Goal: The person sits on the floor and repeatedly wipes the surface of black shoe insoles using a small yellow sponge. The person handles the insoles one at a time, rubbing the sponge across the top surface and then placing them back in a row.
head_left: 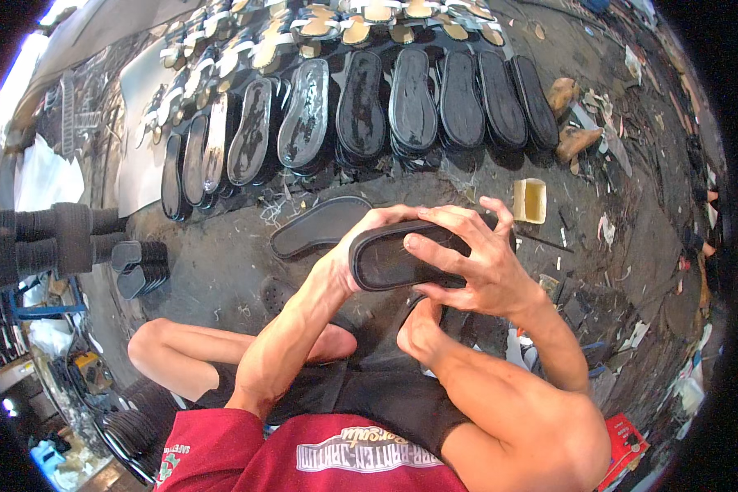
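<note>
Both of my hands hold a black shoe sole (pixel 384 264) above the floor, between my bent legs. My left hand (pixel 367 228) wraps round its left end and far edge, fingers mostly behind it. My right hand (pixel 485 261) grips the right part, with spread fingers lying across its upper face and along its near edge. These fingers hide much of the sole's right end. Just beyond my left hand, another black sole (pixel 316 228) lies flat on the dark floor, partly covered by the hand.
Stacks of glossy black soles (pixel 363 102) stand in a row beyond my hands. Behind them are sandals with pale insoles (pixel 316 26). A small yellowish container (pixel 530 202) sits at right, near shoe lasts (pixel 579 143) and scraps. Small dark pieces (pixel 142 271) are stacked at left.
</note>
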The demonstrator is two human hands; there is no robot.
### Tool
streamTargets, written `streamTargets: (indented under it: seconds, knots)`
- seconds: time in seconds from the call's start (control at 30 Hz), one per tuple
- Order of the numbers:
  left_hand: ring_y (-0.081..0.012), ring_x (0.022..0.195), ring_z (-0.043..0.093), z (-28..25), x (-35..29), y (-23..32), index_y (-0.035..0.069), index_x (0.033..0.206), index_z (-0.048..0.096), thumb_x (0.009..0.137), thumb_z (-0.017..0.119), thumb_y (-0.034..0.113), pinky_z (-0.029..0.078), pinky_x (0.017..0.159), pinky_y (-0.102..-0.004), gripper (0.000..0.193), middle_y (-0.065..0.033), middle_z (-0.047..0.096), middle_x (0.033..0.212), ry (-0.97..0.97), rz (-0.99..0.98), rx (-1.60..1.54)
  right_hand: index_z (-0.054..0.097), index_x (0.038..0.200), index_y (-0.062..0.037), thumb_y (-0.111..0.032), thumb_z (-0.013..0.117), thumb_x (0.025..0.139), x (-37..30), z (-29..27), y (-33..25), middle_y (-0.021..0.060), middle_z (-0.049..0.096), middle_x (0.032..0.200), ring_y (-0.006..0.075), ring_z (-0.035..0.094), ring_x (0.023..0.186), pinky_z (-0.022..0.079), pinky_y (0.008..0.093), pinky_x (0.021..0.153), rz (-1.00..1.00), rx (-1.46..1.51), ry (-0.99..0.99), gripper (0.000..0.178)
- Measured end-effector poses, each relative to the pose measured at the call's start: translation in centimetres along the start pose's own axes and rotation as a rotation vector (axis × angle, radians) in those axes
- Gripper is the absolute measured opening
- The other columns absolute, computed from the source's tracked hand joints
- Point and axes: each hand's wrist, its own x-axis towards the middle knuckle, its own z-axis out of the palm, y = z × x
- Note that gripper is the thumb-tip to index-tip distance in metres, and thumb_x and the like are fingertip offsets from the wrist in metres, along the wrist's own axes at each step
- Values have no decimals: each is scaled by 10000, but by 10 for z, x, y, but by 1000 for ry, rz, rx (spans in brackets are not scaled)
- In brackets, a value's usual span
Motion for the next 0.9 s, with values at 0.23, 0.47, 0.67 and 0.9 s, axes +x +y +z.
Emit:
streamTargets:
  seconds: [0.23, 0.47, 0.67, 0.9]
  knots:
    - [-255, 1417, 580, 41, 6, -12, 144, 1696, 340, 1088, 344, 753, 404, 1234, -451, 861, -118, 543, 1603, 10, 510, -302, 399, 1654, -66, -528, 899, 798, 21, 11, -13, 62, 585, 1599, 201, 707, 1221, 270, 525, 1164, 399, 112, 284, 1093]
    - [-175, 1314, 618, 56, 0, 12, 207, 1755, 151, 1145, 302, 644, 501, 1144, -381, 766, -52, 604, 1476, 142, 726, -211, 414, 1683, -177, -663, 682, 941, 40, 13, -36, 113, 436, 1699, 308, 529, 1428, 266, 561, 1167, 460, 102, 164, 927]
    - [-159, 1303, 603, 50, -7, 4, 143, 1741, 193, 1163, 307, 601, 482, 1147, -367, 746, -42, 607, 1456, 34, 724, -257, 369, 1714, -329, -654, 401, 1090, 45, 26, -38, 167, 199, 1807, 473, 253, 1587, 166, 681, 1221, 470, 17, 51, 704]
    - [-143, 1352, 563, 52, -11, 16, 138, 1728, 247, 1178, 294, 516, 411, 1188, -357, 669, -35, 594, 1479, 172, 653, -86, 318, 1731, -340, -665, 369, 1096, 46, 27, -29, 127, 161, 1825, 473, 216, 1609, 133, 698, 1237, 457, 24, 12, 715]
